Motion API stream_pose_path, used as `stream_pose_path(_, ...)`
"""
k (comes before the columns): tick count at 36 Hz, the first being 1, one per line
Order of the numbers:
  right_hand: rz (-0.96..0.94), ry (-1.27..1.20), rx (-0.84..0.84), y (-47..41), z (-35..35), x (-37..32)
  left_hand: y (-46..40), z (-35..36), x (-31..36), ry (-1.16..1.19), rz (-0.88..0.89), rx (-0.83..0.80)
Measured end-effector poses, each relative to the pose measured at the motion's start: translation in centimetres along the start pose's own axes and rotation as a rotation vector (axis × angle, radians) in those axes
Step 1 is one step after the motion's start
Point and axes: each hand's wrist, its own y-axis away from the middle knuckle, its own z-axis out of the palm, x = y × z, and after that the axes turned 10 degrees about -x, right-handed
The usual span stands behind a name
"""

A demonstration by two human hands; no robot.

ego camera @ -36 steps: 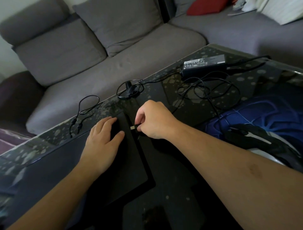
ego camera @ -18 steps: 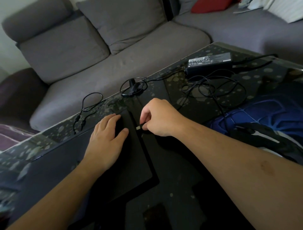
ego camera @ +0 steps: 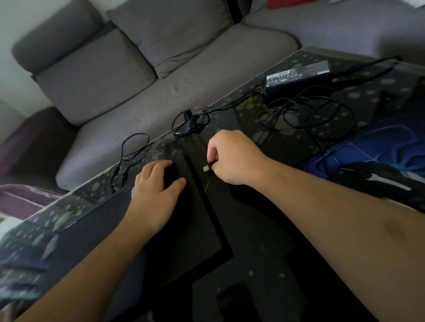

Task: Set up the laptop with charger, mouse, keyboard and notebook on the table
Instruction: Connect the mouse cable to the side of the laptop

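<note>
Fingers of right hand (ego camera: 232, 158) pinch plug (ego camera: 206, 168) beside closed laptop (ego camera: 184, 220), left hand (ego camera: 158, 190) flat on lid; I judge a skewed push could miss the port, tangled cable (ego camera: 305, 115) dragging charger (ego camera: 297, 77) across surface (ego camera: 259, 264).

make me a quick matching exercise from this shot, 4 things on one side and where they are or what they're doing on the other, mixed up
Things:
1. left hand
2. right hand
3. charger brick
4. red cushion

States:
A. pinches a cable plug
B. at the table's far edge, cable looped beside it
C. rests flat on the closed laptop
D. on the sofa at the top edge

Pairs: 1-C, 2-A, 3-B, 4-D
</note>
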Motion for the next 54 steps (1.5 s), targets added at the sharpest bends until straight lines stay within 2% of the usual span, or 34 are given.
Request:
stream_pose_path(4,-0.046,-0.033,-0.085,0.3,-0.5,0.5,-1.6,0.0,0.9,-0.012,-0.103,0.007)
stream_pose_path(10,-0.065,-0.072,-0.060,0.1,-0.7,0.7,-4.0,0.2,2.0,-0.112,-0.152,-0.003)
stream_pose_path(14,-0.054,-0.104,-0.030,-0.2,-0.2,0.7,-5.3,-0.7,2.3,-0.030,-0.199,-0.040)
stream_pose_path(22,-0.059,-0.119,-0.058,0.1,-0.9,1.2,-6.3,-1.9,3.4,0.118,-0.155,-0.118)
stream_pose_path(27,-0.047,-0.139,-0.053,0.4,-1.1,1.5,-6.4,-3.4,3.1,-0.064,-0.132,-0.173)
stream_pose_path(29,-0.030,-0.140,-0.029,0.4,-0.9,1.5,-5.9,-3.6,2.7,-0.122,-0.059,-0.194)
stream_pose_path(32,0.020,-0.153,0.053,0.1,-0.5,1.3,-4.3,-4.0,2.5,-0.248,0.215,-0.202)
stream_pose_path(34,0.052,-0.152,0.095,-0.1,-0.4,1.3,-2.4,-4.3,3.5,-0.333,0.413,-0.287)
stream_pose_path(37,0.059,-0.155,0.086,-0.1,-0.5,1.5,1.3,-4.1,4.9,-0.429,0.610,-0.472)
stream_pose_path(39,0.049,-0.159,0.070,0.1,-0.6,1.6,3.4,-3.5,5.3,-0.502,0.642,-0.561)
stream_pose_path(42,0.025,-0.148,0.042,0.4,-0.6,1.4,4.8,-3.4,5.3,-0.606,0.611,-0.585)
stream_pose_path(45,0.002,-0.140,0.001,0.6,-0.8,1.3,5.0,-3.8,5.2,-0.607,0.620,-0.619)
stream_pose_path(54,-0.020,-0.137,-0.015,0.9,-1.2,1.3,5.0,-3.3,5.0,-0.619,0.657,-0.558)
